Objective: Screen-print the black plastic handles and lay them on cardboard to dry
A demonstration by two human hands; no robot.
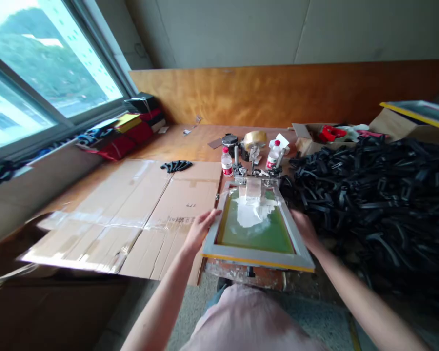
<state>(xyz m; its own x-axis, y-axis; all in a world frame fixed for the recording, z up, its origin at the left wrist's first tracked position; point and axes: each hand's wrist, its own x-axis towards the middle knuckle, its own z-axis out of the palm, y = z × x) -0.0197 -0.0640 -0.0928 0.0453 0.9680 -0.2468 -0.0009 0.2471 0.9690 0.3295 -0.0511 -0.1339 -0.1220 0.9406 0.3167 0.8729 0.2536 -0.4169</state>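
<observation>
A silk-screen printing frame [209,242], grey with a green mesh, lies in front of me. White ink or paste [249,216] covers part of the mesh near a pale block [253,190] at its far end. My left hand [201,229] is closed on the frame's left side, with the thumb and fingers at its edge. At the right side, my right hand [304,228] grips the opposite edge; it is blurred and its fingertips are partly hidden. Metal hinge clamps [258,179] hold the frame's far end.
Flattened cardboard [142,219] covers the table on the left, with a few black curved parts [176,166] on it. A large heap of black parts [366,195] rises at right. Bottles [227,163], a tape roll [255,140] and a black jar [229,141] stand behind the clamps.
</observation>
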